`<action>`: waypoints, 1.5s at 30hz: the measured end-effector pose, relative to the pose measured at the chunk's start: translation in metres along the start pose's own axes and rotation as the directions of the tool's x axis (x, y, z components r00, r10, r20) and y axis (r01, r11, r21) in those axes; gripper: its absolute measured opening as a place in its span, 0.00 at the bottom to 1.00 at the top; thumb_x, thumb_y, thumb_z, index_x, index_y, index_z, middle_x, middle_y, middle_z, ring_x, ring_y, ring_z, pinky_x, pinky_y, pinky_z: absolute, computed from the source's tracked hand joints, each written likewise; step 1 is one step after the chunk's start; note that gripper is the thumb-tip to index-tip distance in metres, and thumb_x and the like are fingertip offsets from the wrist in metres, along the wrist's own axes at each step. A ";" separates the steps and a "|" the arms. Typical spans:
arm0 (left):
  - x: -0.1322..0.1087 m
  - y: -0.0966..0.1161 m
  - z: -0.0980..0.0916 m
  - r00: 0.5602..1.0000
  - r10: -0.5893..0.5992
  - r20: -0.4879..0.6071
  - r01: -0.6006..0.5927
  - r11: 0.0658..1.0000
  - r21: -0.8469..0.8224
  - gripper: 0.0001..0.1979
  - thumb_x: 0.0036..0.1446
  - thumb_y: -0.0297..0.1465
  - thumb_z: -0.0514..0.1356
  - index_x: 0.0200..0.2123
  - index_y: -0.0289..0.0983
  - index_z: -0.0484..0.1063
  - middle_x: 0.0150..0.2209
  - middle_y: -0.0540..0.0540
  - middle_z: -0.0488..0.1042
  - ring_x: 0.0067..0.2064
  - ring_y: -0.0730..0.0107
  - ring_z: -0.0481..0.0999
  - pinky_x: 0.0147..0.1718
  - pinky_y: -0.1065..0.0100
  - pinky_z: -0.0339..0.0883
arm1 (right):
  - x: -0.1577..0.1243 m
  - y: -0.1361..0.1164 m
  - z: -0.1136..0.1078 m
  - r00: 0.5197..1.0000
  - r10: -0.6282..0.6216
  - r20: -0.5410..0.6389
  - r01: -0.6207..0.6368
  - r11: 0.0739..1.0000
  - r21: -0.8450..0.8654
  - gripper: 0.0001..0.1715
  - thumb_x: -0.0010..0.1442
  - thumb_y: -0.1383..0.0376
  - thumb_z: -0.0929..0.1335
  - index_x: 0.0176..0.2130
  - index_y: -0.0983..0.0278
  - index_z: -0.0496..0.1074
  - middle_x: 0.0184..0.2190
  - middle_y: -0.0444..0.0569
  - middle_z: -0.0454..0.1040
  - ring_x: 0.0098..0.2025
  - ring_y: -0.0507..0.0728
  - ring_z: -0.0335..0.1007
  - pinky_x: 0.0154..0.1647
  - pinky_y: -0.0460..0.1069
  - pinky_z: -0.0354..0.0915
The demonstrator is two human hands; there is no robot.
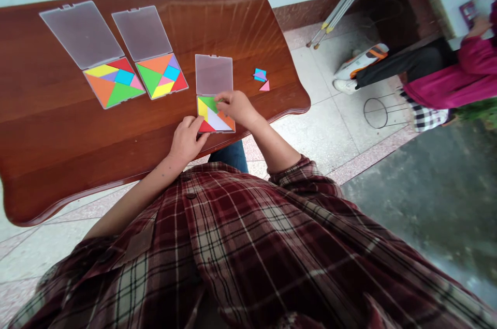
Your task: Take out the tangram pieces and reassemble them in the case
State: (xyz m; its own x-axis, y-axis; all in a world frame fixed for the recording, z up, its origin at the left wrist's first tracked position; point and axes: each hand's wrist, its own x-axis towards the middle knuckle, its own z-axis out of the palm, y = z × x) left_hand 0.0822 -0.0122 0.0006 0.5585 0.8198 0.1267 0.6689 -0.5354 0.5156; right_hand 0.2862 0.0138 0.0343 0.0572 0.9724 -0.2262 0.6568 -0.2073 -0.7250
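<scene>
Three clear plastic cases of coloured tangram pieces lie open on a brown wooden table (pixel 58 127). My left hand (pixel 187 140) rests at the near left corner of the nearest case (pixel 215 116), its fingers curled against the case edge. My right hand (pixel 236 105) lies over the case's top right part, fingertips pinched on a green piece (pixel 210 103). Yellow, red, white and orange pieces show in this case. Its lid (pixel 213 74) lies flat behind it.
Two filled cases (pixel 114 82) (pixel 162 76) with open lids sit further left. Loose blue, purple and pink pieces (pixel 261 78) lie near the table's right edge. Another person in pink (pixel 458 75) sits at the right on the tiled floor side. A wire stand (pixel 376 111) is there.
</scene>
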 end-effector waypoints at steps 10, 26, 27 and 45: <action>0.001 -0.003 0.000 1.000 0.014 -0.022 -0.013 0.999 0.043 0.20 0.59 0.35 0.58 0.53 0.36 0.70 0.45 0.40 0.70 0.47 0.56 0.72 0.47 0.59 0.67 | -0.017 0.088 -0.080 0.881 0.139 -0.452 -0.119 0.990 0.071 0.08 0.61 0.66 0.63 0.36 0.63 0.72 0.27 0.44 0.73 0.27 0.52 0.71 0.36 0.51 0.69; 0.003 0.000 -0.002 1.000 0.003 -0.027 -0.002 0.998 0.069 0.18 0.59 0.35 0.58 0.50 0.35 0.69 0.44 0.40 0.71 0.46 0.56 0.72 0.46 0.60 0.68 | 0.055 0.105 -0.095 0.880 0.175 -0.441 -0.333 0.890 -0.312 0.19 0.61 0.58 0.69 0.48 0.65 0.70 0.49 0.59 0.72 0.55 0.67 0.69 0.57 0.64 0.64; 0.002 -0.001 -0.002 1.000 0.002 -0.025 -0.001 0.998 0.065 0.18 0.59 0.35 0.58 0.50 0.35 0.70 0.44 0.40 0.70 0.46 0.56 0.72 0.46 0.60 0.68 | 0.061 0.104 -0.097 0.898 0.161 -0.410 -0.307 0.895 -0.323 0.19 0.59 0.58 0.70 0.47 0.65 0.71 0.50 0.59 0.72 0.55 0.67 0.69 0.58 0.64 0.64; 0.001 -0.004 0.001 1.000 0.002 -0.028 -0.001 1.000 0.028 0.16 0.59 0.36 0.58 0.48 0.36 0.71 0.43 0.40 0.69 0.46 0.55 0.71 0.47 0.58 0.68 | 0.068 0.093 -0.099 0.980 0.120 -0.158 -0.130 0.990 -0.058 0.18 0.44 0.63 0.78 0.26 0.62 0.67 0.27 0.47 0.70 0.35 0.58 0.71 0.36 0.57 0.75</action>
State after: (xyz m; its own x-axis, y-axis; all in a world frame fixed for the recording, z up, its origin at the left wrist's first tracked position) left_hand 0.0810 -0.0096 -0.0023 0.5459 0.8241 0.1510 0.6818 -0.5417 0.4917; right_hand 0.4257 0.0712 0.0161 0.2537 0.9451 -0.2060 0.6858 -0.3259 -0.6507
